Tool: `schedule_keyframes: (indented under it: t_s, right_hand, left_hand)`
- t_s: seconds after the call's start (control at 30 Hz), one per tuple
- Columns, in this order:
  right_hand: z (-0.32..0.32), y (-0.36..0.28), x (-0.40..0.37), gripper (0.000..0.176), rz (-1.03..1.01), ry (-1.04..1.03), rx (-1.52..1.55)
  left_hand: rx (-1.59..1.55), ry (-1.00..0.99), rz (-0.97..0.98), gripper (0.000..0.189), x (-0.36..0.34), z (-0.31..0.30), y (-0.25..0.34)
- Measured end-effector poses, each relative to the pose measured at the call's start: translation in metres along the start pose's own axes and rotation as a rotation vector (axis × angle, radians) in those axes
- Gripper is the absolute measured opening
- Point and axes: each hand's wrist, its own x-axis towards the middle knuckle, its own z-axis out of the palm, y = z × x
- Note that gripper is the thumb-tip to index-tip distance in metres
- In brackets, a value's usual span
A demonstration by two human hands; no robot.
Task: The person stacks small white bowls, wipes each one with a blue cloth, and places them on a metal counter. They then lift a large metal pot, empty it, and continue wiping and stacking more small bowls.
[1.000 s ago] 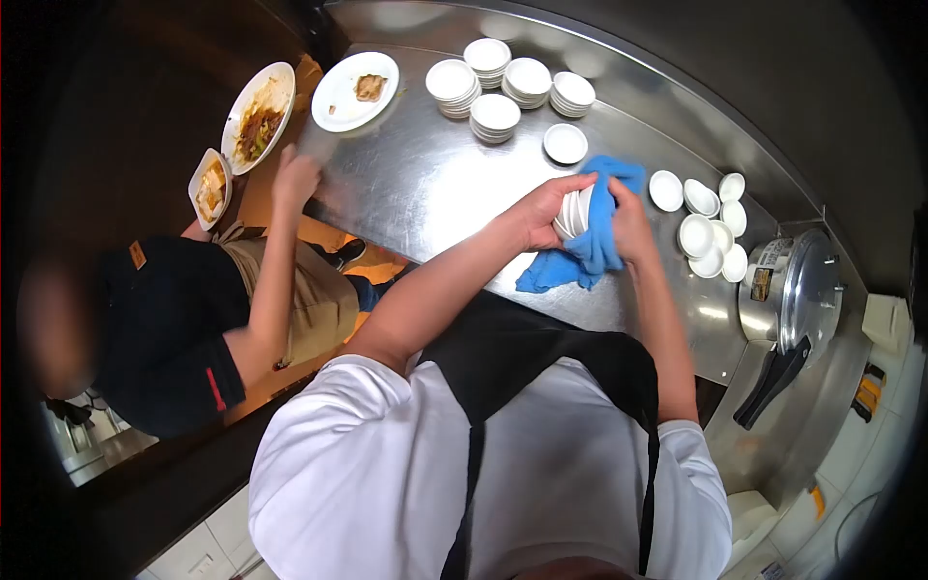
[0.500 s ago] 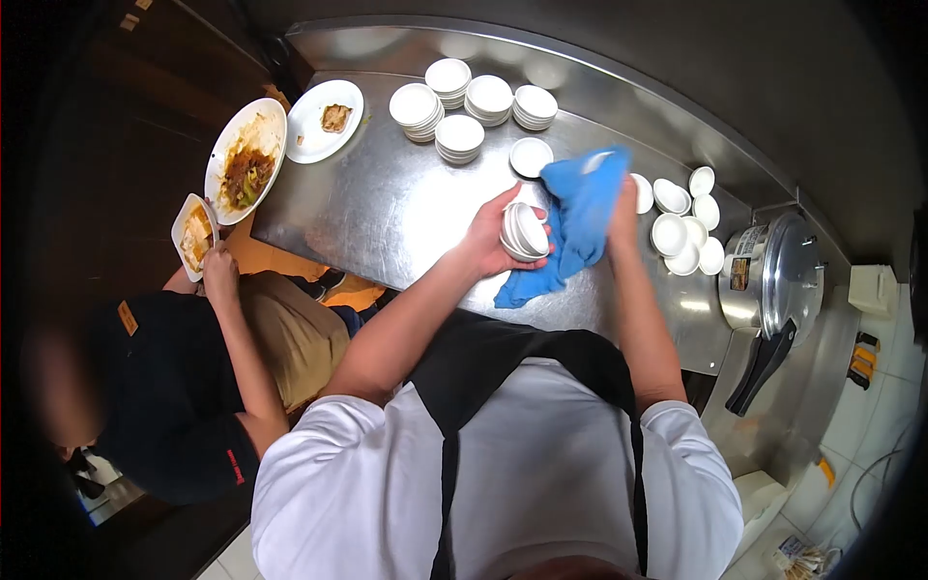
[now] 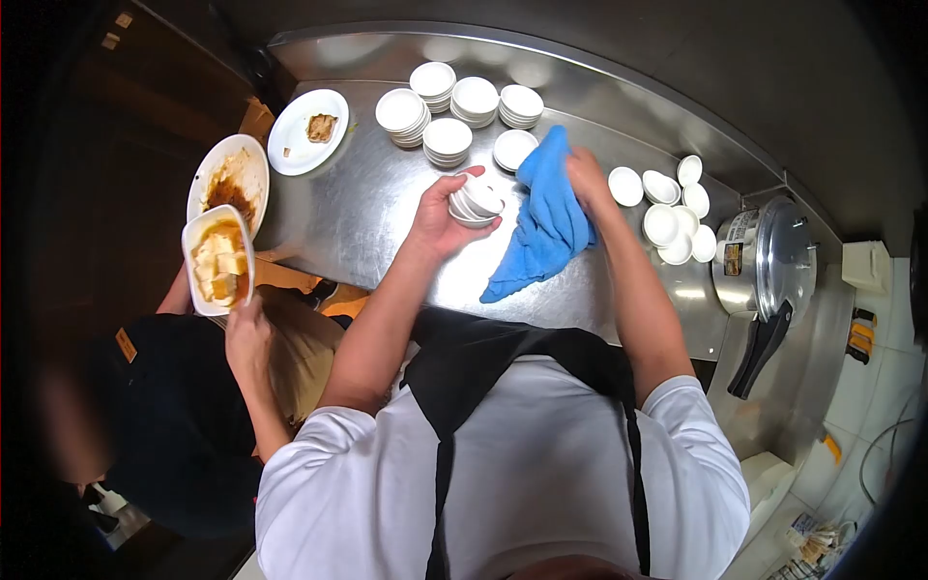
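Note:
My left hand [image 3: 440, 218] is closed round a few small white dishes [image 3: 475, 201], nested and tilted above the steel counter [image 3: 362, 227]. My right hand [image 3: 586, 178] grips a blue cloth [image 3: 543, 217] by its upper edge, and the cloth hangs down between my two hands. Just beyond the cloth stands a short stack of dishes [image 3: 515, 149]. Several taller stacks of white dishes [image 3: 449, 140] stand behind my left hand. To the right of my right hand, loose white dishes [image 3: 661, 225] lie in a scattered group.
A pressure cooker [image 3: 759, 256] with a long black handle stands at the right. On the far left is a white plate [image 3: 290, 130] with a food scrap. A co-worker beside me holds a container of food [image 3: 220, 259] near a sauce-stained bowl [image 3: 249, 174].
My left hand has moved left with the dishes, away from the cloth. The cloth now hangs more stretched from my right hand. The co-worker's container has shifted right, toward me.

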Motion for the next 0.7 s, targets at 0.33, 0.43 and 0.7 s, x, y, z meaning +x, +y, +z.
schedule_keyframes:
  t_s: [0.33, 0.43, 0.7]
  right_hand:
    - [-0.071, -0.018, -0.088, 0.044, -0.315, -0.194, 0.956]
    - [-0.084, -0.024, -0.105, 0.048, -0.357, -0.201, 0.994]
    - [-0.087, 0.003, -0.119, 0.058, -0.419, -0.362, 1.149]
  left_hand:
    - [-0.085, -0.457, -0.218, 0.063, 0.0, 0.012, -0.013]
    - [-0.125, -0.539, -0.245, 0.064, 0.009, 0.026, -0.022]
    - [-0.115, -0.443, -0.167, 0.058, 0.007, 0.041, -0.035]
